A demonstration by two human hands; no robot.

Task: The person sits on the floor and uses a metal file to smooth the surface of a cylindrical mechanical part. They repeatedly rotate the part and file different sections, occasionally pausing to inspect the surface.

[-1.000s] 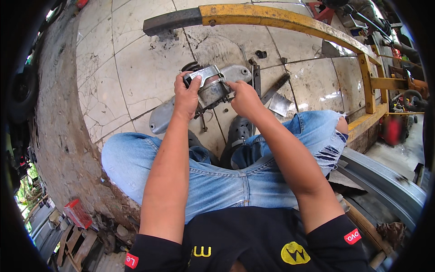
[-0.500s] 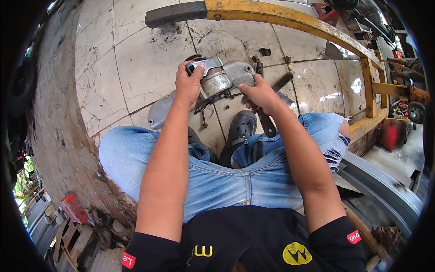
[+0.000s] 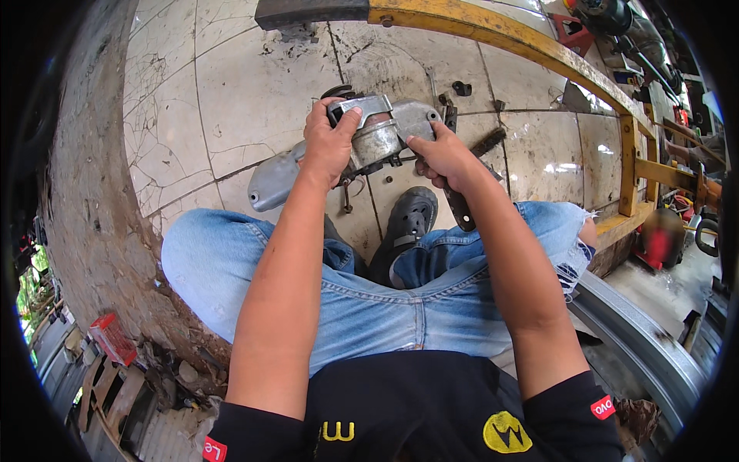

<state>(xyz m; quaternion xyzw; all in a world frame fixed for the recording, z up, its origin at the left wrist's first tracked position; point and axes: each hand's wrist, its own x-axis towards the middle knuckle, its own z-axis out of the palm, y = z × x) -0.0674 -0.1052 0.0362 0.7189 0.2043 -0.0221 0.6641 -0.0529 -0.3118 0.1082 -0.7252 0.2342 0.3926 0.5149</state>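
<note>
A grey cast-metal casing (image 3: pixel 375 146) with a rounded middle and two flat arms stands in front of my feet. My left hand (image 3: pixel 329 148) is closed on a curved silver metal bracket (image 3: pixel 371 105) at the casing's top, its thumb pressing on the near face. At the casing's right arm, my right hand (image 3: pixel 449 160) is closed with the thumb on the metal; its other fingers are curled underneath and partly hidden. A dark flat handle (image 3: pixel 460 209) with a hole in its end sticks out below that hand. Whether the hand grips this handle too, I cannot tell.
A bolt (image 3: pixel 348 204) and a small nut (image 3: pixel 389 179) lie on the tiles near my shoe (image 3: pixel 410 219). Beyond the right hand is a dark greasy bar (image 3: pixel 489 142). A yellow steel frame (image 3: pixel 493 27) spans the far side and right. Grey metal channels (image 3: pixel 639 346) lie at my right.
The view has shifted slightly. My left hand and the bracket have moved a little to the right, and more of the casing's left arm shows. Both grips look the same.
</note>
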